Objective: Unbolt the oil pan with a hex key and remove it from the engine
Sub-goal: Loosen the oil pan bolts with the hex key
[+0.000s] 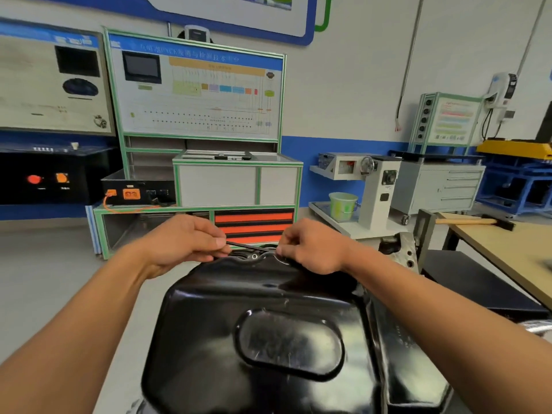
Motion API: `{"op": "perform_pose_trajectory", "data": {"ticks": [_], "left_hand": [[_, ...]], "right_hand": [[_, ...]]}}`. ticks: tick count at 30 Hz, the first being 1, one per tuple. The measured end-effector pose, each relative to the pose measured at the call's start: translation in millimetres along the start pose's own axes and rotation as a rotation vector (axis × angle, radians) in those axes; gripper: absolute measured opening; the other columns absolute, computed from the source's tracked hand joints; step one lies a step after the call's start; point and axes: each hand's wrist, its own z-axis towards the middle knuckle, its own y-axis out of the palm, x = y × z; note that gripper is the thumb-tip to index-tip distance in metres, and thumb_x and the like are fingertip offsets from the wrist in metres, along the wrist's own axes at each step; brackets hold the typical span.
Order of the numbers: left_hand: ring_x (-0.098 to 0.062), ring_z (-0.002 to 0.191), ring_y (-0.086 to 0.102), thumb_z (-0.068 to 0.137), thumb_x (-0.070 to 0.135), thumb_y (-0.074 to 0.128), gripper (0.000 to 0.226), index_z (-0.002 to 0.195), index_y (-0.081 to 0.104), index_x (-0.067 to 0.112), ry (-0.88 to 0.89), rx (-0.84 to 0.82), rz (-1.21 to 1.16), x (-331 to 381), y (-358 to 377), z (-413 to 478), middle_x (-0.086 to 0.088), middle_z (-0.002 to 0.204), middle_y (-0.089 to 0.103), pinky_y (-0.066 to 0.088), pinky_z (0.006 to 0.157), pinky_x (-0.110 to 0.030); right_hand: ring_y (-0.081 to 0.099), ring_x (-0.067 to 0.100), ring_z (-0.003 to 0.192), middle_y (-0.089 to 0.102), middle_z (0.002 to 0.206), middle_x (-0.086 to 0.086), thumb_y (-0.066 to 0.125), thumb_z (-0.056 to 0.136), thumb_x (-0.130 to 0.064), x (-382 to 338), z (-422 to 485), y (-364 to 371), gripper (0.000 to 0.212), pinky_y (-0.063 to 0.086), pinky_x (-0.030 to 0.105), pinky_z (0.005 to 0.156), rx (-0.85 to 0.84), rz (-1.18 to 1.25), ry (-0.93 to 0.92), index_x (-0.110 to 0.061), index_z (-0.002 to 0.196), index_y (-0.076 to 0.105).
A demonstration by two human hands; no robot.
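The black oil pan (224, 309) was seen seated on the engine (401, 249), with its domed sump turned upward toward the camera. At the pan's far flange a thin dark hex key (252, 247) was held between both hands. Its long arm was pinched by the thumb and fingers of the left hand (185, 243), and its other end was gripped by the curled fingers of the right hand (310, 249), just above the flange. Whether the tip was engaged in a bolt head could not be told, since it was hidden by those fingers. Just beside them a small bright ring (254, 256) was visible on the flange; whether it was a bolt head or an emptied hole could not be made out. The unbolting was judged to be under way at the far edge, though how many bolts were already loosened could not be told. The pan had not been lifted off, so any remaining bolts and the removal itself were judged to be left.
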Motion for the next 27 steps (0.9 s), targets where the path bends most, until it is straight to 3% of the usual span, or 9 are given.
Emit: {"op": "perform_pose_trajectory", "data": {"ticks": [3,8,13,16,21,24,27], "left_hand": [[-0.017,0.085,0.072,0.092,0.003,0.064,0.015,0.105,0.07,0.005,0.001,0.002,-0.013,8,0,-1,-0.012,0.096,0.076,0.056,0.079,-0.028],[-0.018,0.083,0.074,0.091,-0.001,0.062,0.017,0.105,0.07,0.003,0.033,-0.003,-0.138,36,0,-2,-0.015,0.095,0.076,0.059,0.067,-0.021],[-0.015,0.071,0.073,0.092,0.001,0.062,0.016,0.105,0.069,0.009,0.14,0.068,-0.32,70,16,1,-0.008,0.089,0.076,0.059,0.064,-0.02],[-0.009,0.067,0.068,0.092,0.003,0.065,0.018,0.107,0.07,0.012,0.214,0.107,-0.249,92,31,8,-0.005,0.089,0.077,0.057,0.064,-0.02],[-0.009,0.07,0.065,0.089,0.005,0.069,0.027,0.117,0.069,0.007,0.248,0.118,0.046,82,48,14,-0.005,0.085,0.072,0.059,0.07,-0.026],[-0.007,0.064,0.062,0.089,0.018,0.073,0.013,0.1,0.076,0.013,0.199,0.085,0.283,55,41,6,0.0,0.073,0.071,0.054,0.061,-0.022],[-0.009,0.065,0.063,0.087,0.018,0.075,0.008,0.092,0.079,0.014,0.177,-0.008,0.27,38,41,-2,-0.007,0.072,0.072,0.054,0.06,-0.021]], "right_hand": [[0.061,0.023,0.083,0.07,0.089,0.012,0.055,0.102,-0.028,-6,-1,-5,0.031,0.047,0.034,0.076,-0.107,-0.127,-0.017,-0.002,0.096,0.07],[0.044,-0.001,0.053,0.052,0.064,-0.007,0.054,0.103,-0.026,-21,-8,-32,0.031,0.035,0.014,0.054,-0.214,-0.1,-0.073,-0.004,0.083,0.063],[0.044,0.001,0.044,0.053,0.049,-0.012,0.064,0.098,-0.023,-37,2,-46,0.029,0.033,0.009,0.047,-0.296,-0.037,-0.126,-0.007,0.074,0.066],[0.04,0.006,0.042,0.055,0.05,-0.007,0.065,0.098,-0.022,-38,14,-39,0.03,0.033,0.017,0.044,-0.223,0.224,-0.006,-0.009,0.071,0.066],[0.043,0.003,0.042,0.069,0.062,-0.002,0.059,0.101,-0.013,-28,23,-20,0.024,0.034,0.015,0.039,-0.11,0.608,0.094,-0.007,0.077,0.056],[0.043,0.002,0.041,0.068,0.062,0.0,0.06,0.1,-0.011,-18,24,-13,0.022,0.033,0.013,0.036,-0.095,0.773,0.164,-0.005,0.078,0.059],[0.044,0.003,0.044,0.071,0.074,0.008,0.061,0.098,-0.007,-11,27,-2,0.019,0.037,0.014,0.037,-0.08,0.972,0.237,-0.004,0.079,0.059]]}}
